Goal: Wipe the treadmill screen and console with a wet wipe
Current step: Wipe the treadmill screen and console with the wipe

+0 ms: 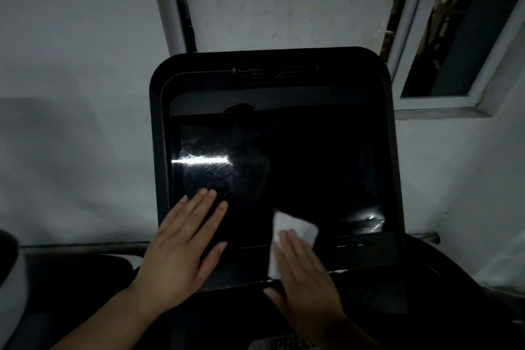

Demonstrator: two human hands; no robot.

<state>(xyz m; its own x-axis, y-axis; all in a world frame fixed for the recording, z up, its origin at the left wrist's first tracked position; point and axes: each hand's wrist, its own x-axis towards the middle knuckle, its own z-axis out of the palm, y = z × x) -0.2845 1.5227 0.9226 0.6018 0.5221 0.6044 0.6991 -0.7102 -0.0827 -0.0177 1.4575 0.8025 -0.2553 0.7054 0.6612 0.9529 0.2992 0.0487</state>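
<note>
White wet wipe (295,231) lies pressed under the flat right hand (305,278) at the screen (284,179)'s lower centre; the left hand (181,244), fingers straight, braces lower left. Smears upper left suggest wiping remains; the console (369,301) looks untouched.

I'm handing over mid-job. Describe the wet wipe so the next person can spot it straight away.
Start at the big black treadmill console in the middle of the view and look at the dark screen set in it. Near the screen's lower edge, right of centre, the right hand presses the wet wipe flat against the glass. It is the only pale, crumpled thing on that black surface.
</note>
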